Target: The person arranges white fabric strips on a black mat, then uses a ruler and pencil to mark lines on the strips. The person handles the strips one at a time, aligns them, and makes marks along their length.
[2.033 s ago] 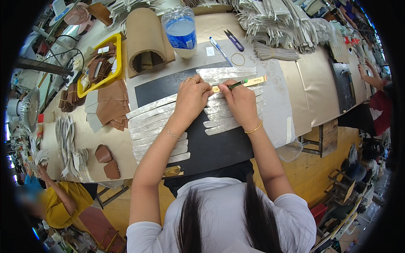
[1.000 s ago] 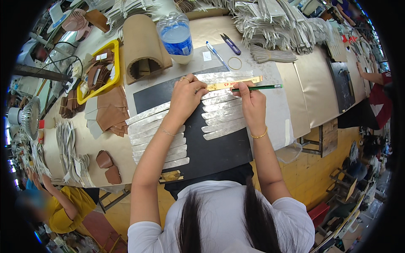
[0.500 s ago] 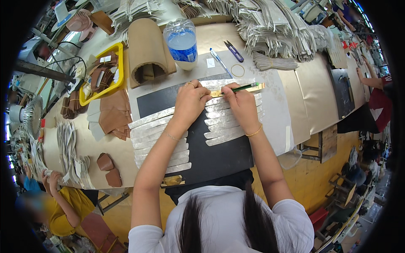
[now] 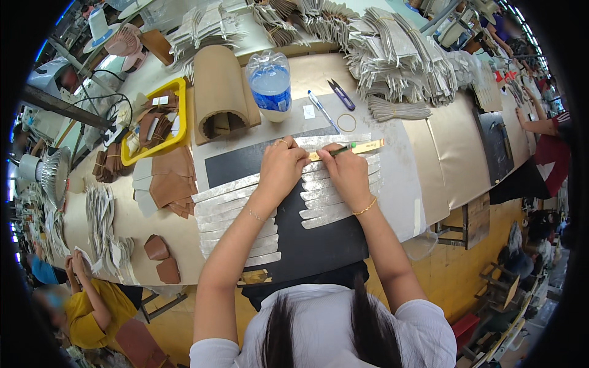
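Observation:
My right hand point(image 4: 348, 175) is closed around a green pen point(image 4: 345, 149), its tip hidden by my fingers. The pen crosses a narrow yellow strip point(image 4: 370, 146), which looks like a template or ruler. Curled at the left end of that strip, my left hand point(image 4: 281, 165) holds it down with its fingertips. Under both hands lie long silvery strips point(image 4: 328, 197), fanned in rows on a black board point(image 4: 294, 239). A second row of silvery strips point(image 4: 236, 214) lies beneath my left forearm.
A water bottle point(image 4: 270, 89) stands beyond my left hand, beside a brown tube point(image 4: 219, 86). Blue pen point(image 4: 320, 105), thread snips point(image 4: 341, 94) and a rubber band point(image 4: 347, 122) lie farther off. A yellow basket point(image 4: 182, 116) and brown pieces point(image 4: 173, 184) sit left; strip bundles point(image 4: 399, 55) are piled behind.
The table has shifted slightly down in the picture. The green pen has moved left along the yellow strip with my right hand and shows shorter. My left hand keeps its place on the strip.

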### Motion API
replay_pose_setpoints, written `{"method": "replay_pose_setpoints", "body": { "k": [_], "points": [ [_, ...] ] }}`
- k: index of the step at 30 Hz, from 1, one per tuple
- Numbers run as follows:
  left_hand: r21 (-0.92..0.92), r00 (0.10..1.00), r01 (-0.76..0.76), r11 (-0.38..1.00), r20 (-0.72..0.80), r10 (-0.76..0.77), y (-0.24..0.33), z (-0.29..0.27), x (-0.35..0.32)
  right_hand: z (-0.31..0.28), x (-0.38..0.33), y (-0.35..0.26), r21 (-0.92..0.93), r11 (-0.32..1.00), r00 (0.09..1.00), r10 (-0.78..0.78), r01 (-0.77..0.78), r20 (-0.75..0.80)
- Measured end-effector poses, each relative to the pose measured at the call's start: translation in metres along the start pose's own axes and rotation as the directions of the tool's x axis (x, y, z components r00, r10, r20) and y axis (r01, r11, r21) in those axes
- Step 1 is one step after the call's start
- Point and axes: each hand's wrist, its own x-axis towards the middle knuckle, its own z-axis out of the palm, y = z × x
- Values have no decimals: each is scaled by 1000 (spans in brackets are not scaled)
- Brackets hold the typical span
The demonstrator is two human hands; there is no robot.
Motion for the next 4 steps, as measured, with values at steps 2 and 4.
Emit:
{"method": "replay_pose_setpoints", "body": {
  "k": [2, 4],
  "points": [
    [-28, 1000, 15, 999, 15, -14, 1, 0, 1, 1, -4, 0, 35, 999, 1000, 3, -2, -20],
    [-32, 999, 32, 999, 40, -31, -1, -2, 2, -2, -1, -1, 76, 993, 996, 81, -85, 47]
  ]
}}
